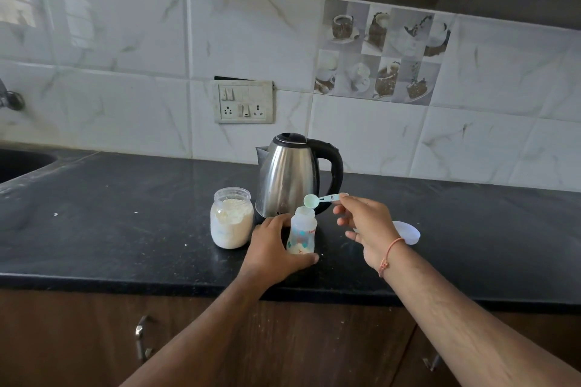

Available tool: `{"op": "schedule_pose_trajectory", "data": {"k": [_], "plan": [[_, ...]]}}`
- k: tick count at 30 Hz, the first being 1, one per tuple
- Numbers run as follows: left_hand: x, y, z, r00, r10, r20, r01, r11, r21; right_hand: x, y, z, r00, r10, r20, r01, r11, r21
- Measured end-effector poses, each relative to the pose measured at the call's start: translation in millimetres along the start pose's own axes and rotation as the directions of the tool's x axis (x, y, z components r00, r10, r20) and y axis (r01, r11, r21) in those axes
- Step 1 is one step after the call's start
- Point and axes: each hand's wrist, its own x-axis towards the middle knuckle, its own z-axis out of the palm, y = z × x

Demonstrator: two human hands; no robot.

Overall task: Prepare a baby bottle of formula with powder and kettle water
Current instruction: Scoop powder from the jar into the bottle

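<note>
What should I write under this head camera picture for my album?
Left hand steadies the baby bottle while right hand tips a scoop over it.

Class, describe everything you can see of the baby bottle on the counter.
The baby bottle is clear plastic with small coloured prints, waisted in shape, standing upright and uncapped on the black counter in front of the kettle. White powder lies at its bottom. The left hand grips it; a green scoop hovers over its mouth.

two bare forearms, no sleeves anywhere, no rings or watch on show, thin orange-red thread bracelet (389, 256) knotted round the right wrist, loose end dangling, left wrist plain
</note>
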Motion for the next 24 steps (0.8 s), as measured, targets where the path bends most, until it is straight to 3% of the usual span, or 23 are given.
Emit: {"op": "schedule_pose_trajectory", "data": {"k": [2, 5, 7, 9, 12, 15, 18, 24], "plan": [[-14, 1, -1, 0.986, 0.074, -0.151, -0.09, 0.991, -0.102, 1, -2, 0, 1.0, 0.026, 0.002, -0.026, 0.999, 0.026], [-38, -1, -9, 0.889, 0.224, -0.398, -0.298, 0.945, -0.135, 2, -6, 1, 1.0, 0.025, 0.008, -0.026, 0.999, 0.037], [-45, -11, -19, 0.839, 0.215, -0.5, -0.292, 0.953, -0.081, 1, -11, 4, 1.0, -0.01, 0.011, 0.009, 1.0, 0.026], [-43, -24, -33, 0.821, 0.124, -0.558, -0.192, 0.979, -0.064, 1, -16, 10, 0.998, -0.067, 0.011, 0.067, 0.998, 0.002], [-32, -39, -60, 0.868, -0.04, -0.495, 0.002, 0.997, -0.077, 3, -25, 26, 0.982, -0.18, 0.053, 0.183, 0.981, -0.058], [-16, -53, -81, 0.933, -0.184, -0.309, 0.139, 0.977, -0.161, 6, -30, 51, 0.942, -0.303, 0.144, 0.326, 0.926, -0.189], [-5, -62, -84, 0.961, -0.177, -0.212, 0.136, 0.972, -0.193, 10, -35, 77, 0.887, -0.403, 0.227, 0.457, 0.839, -0.296], [-5, -60, -79, 0.956, -0.129, -0.263, 0.1, 0.987, -0.123, 17, -35, 122, 0.805, -0.474, 0.357, 0.592, 0.608, -0.528]]}}
